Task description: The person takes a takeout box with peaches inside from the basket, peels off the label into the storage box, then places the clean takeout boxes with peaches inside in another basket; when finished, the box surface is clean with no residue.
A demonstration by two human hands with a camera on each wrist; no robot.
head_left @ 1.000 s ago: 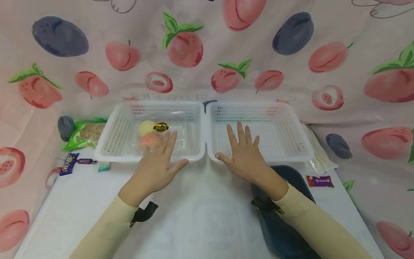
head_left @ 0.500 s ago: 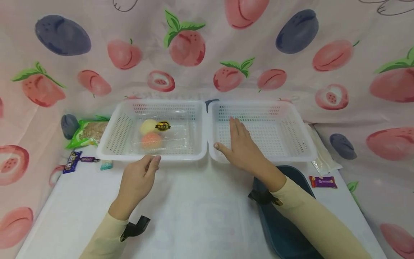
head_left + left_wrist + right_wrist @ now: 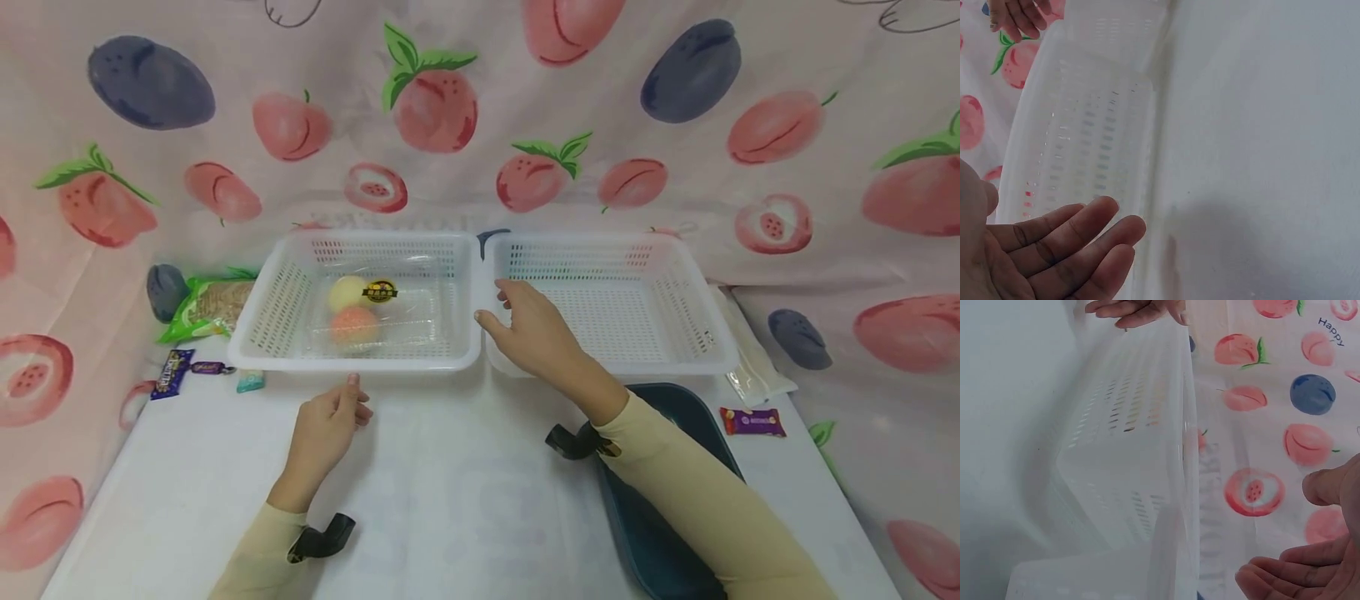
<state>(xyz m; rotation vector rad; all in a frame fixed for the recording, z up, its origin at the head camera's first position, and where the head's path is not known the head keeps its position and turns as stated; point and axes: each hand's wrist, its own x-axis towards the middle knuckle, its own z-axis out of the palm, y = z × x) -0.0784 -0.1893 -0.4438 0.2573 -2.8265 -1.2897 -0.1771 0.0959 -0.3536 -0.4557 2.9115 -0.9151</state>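
Left hand (image 3: 322, 429) relaxed, fingers loosely bent, gripping nothing; it's just short of the near rim of the left basket (image 3: 427, 365), thumb tip close to that rim. Right hand (image 3: 542, 329) also relaxed, fingers slightly bent, nothing grasped; it's over the near left corner of the right basket (image 3: 652, 367), can't tell if it touches the rim. Beyond the left fingers, inside the left basket, sits a clear box (image 3: 416, 312) with a yellow ball (image 3: 347, 293) and, nearer the fingers, an orange ball (image 3: 355, 327). Left of the left fingers: teal packet (image 3: 251, 381), small candy (image 3: 208, 367), blue packet (image 3: 172, 373); green bag (image 3: 213, 310) farther off, beside the left basket. Right of the right fingers, well apart: purple bar (image 3: 753, 422), white pack (image 3: 757, 367). Tray (image 3: 652, 533) is behind the right fingers, partly under the sleeve.
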